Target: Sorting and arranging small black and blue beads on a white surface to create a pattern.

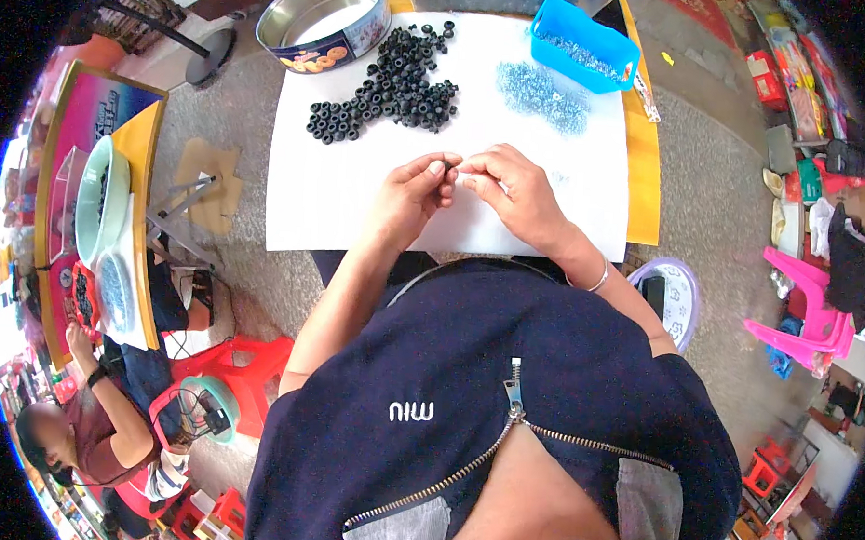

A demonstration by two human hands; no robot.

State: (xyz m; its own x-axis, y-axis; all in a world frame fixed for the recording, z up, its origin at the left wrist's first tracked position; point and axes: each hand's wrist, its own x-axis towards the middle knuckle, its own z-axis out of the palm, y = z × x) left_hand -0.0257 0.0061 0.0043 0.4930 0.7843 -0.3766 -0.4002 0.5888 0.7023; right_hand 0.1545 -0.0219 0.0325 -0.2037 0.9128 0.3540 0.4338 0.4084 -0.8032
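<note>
Head view: above the white sheet (320,202), the left hand (419,187) pinches a black piece (448,165) in its fingers, its long axis too tiny to make out. At three o'clock, the right hand's (523,192) fingers bend close; I can't tell their grip.

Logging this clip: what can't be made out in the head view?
- Dark piece at the left hand: mostly covered by the fingers, so its full shape is hidden.
- Right hand: whether its fingertips pinch anything is too small to tell.
- Clear pieces on the white sheet: too small to tell apart or count.
- Co-worker's hand: small near the left rim; its grip is unclear.
</note>
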